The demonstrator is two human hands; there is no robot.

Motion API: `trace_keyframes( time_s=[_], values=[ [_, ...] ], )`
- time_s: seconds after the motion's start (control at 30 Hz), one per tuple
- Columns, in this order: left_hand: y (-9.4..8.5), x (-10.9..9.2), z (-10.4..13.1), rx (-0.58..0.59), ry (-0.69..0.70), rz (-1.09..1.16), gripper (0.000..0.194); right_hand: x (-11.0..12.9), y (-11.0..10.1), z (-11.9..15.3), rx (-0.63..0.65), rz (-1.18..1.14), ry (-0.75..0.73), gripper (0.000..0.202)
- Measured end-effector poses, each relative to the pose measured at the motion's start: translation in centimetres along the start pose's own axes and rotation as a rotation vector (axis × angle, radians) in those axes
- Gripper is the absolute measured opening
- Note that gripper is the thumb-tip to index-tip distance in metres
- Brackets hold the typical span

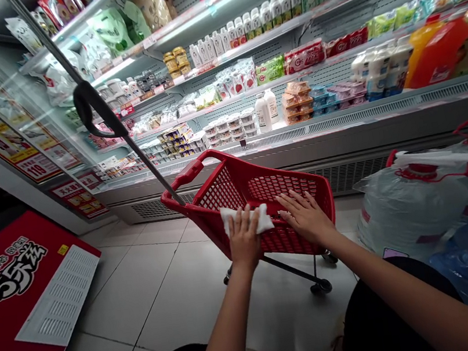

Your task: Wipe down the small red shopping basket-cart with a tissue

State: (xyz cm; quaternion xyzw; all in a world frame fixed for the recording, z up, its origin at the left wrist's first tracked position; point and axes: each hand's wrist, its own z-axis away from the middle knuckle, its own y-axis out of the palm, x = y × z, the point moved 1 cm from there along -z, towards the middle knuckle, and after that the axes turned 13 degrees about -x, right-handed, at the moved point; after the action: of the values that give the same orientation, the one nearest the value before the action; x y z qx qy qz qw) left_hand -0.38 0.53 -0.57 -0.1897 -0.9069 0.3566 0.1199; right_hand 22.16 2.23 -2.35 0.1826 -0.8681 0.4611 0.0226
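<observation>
My left hand [244, 234] holds a folded white cloth [265, 221] against the near side of a red plastic shopping cart [219, 224]. Its fingers lie stretched over the cloth, which shows on both sides of them; how the thumb sits is hidden. To the right, my right hand [304, 215] rests open and flat on the upper near edge of the same basket, with nothing seen in it. The cart has lattice walls, a red handle [190, 173] at its left end and dark wheels [321, 287] on the floor.
A refrigerated shelf [264, 141] with dairy packs and bottles runs behind the cart. A slanting metal pole [143, 157] with a black hook crosses the left. Large water bottles [414, 201] stand right. A red display box [20, 278] is left, on tiled floor [146, 294].
</observation>
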Motion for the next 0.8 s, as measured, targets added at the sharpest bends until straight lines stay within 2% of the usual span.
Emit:
trace_keyframes(
  time_s=[0.07,0.13,0.27,0.33,0.4,0.47,0.53,0.67,0.73,0.8],
  values=[
    [0.5,-1.7,0.4,0.015,0.026,0.047,0.069,1.1,0.2,0.0,-0.023,-0.012,-0.005,0.061],
    [0.4,-1.9,0.6,0.040,0.059,0.080,0.071,1.5,0.2,0.2,-0.037,-0.027,-0.034,0.059],
    [-0.9,1.4,0.5,0.096,0.104,0.101,0.067,0.0,-0.1,0.8,-0.060,-0.043,-0.163,0.058],
    [-1.3,3.1,0.4,0.088,0.061,0.085,0.064,-0.8,-0.2,1.1,-0.068,-0.039,-0.199,0.057],
    [-1.1,3.7,0.4,0.054,-0.007,0.067,0.063,-0.9,-0.1,1.5,-0.071,-0.034,-0.185,0.054],
    [-0.6,3.0,0.6,0.019,-0.060,0.063,0.064,-0.2,0.2,1.6,-0.078,-0.034,-0.151,0.052],
    [-0.1,1.3,1.1,0.006,-0.070,0.080,0.064,1.1,0.6,1.6,-0.093,-0.043,-0.127,0.052],
    [0.4,-2.5,2.7,0.012,0.014,0.141,0.062,3.5,1.2,1.5,-0.120,-0.063,-0.103,0.052],
    [0.0,-3.2,3.3,0.021,0.053,0.155,0.061,4.0,1.2,1.6,-0.120,-0.065,-0.106,0.052],
    [-0.6,-2.7,3.5,0.051,0.100,0.162,0.060,3.9,1.1,1.7,-0.110,-0.058,-0.123,0.054]
  ],
)
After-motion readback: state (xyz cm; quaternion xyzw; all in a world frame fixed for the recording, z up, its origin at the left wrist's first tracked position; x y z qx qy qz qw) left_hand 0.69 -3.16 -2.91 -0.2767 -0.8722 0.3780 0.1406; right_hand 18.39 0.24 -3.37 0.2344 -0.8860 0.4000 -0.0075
